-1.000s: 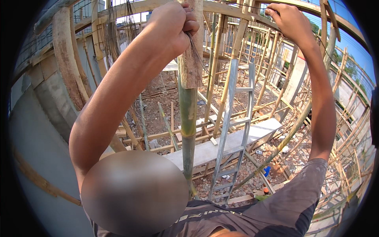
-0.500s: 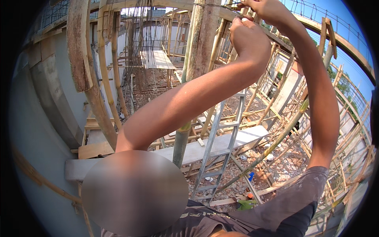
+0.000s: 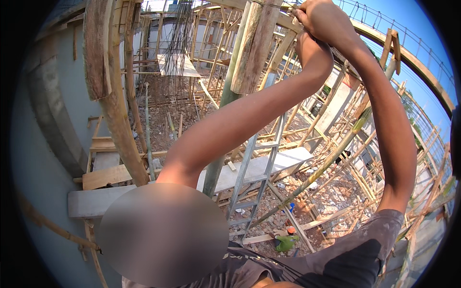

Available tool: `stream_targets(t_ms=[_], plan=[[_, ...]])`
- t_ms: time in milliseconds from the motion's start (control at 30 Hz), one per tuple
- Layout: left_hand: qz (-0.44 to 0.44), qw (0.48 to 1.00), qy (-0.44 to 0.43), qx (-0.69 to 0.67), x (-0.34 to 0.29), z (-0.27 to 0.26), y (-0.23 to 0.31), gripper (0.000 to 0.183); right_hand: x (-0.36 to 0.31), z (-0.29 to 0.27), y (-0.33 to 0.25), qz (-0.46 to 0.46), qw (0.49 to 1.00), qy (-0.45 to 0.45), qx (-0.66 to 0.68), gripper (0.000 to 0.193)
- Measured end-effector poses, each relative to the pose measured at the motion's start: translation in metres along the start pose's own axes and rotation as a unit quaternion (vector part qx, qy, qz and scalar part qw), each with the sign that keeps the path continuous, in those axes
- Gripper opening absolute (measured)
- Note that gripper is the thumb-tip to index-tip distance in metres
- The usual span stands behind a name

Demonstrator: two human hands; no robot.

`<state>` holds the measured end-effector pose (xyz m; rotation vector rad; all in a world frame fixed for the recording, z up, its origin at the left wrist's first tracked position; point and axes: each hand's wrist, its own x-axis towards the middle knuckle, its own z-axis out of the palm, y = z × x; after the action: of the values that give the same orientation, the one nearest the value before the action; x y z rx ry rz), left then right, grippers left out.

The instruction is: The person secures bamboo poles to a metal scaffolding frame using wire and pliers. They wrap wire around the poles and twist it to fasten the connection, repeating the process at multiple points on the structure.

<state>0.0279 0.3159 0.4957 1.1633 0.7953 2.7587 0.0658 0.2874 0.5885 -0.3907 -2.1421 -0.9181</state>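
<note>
Overhead, both hands are clasped together at a tie wire.
The right hand (image 3: 329, 21) is closed over the left hand (image 3: 312, 45), pressed together; thin wire (image 3: 283, 8) is gripped just left of them, running to the wooden post (image 3: 254, 53). A ladder (image 3: 249, 177) is seen below.

The upright bamboo pole (image 3: 225, 96) at twelve o'clock is green, and the rough timber post (image 3: 257, 48) lashed against it is weathered brown. The metal ladder (image 3: 249, 177) near centre is pale grey. The curved concrete wall (image 3: 43, 144) at nine o'clock is dull grey. The person's shirt (image 3: 336, 259) at six o'clock is dark grey. A distant worker (image 3: 286, 240) at five o'clock wears green with an orange helmet. The sky (image 3: 413, 29) at two o'clock is clear blue.
</note>
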Motion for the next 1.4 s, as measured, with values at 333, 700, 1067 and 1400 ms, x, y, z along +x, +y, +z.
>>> stream_targets(t_ms=[333,700,1067,1400], plan=[[-0.188,0.932,0.032,-0.307,0.045,-0.045,0.022,0.039,-0.006,0.002,-0.002,-0.028,0.999,0.015,-0.026,0.031],[-0.242,0.837,-0.153,-0.466,0.131,-0.048,-0.034,0.030,-0.007,0.012,0.001,-0.083,0.975,0.056,-0.199,0.033],[-0.194,0.746,-0.145,-0.620,0.130,-0.026,-0.074,0.029,-0.010,0.001,-0.003,-0.183,0.949,0.027,-0.254,0.022],[-0.279,0.710,0.042,-0.645,0.119,0.054,-0.049,0.033,0.012,-0.025,0.025,-0.192,0.934,0.038,-0.300,0.030]])
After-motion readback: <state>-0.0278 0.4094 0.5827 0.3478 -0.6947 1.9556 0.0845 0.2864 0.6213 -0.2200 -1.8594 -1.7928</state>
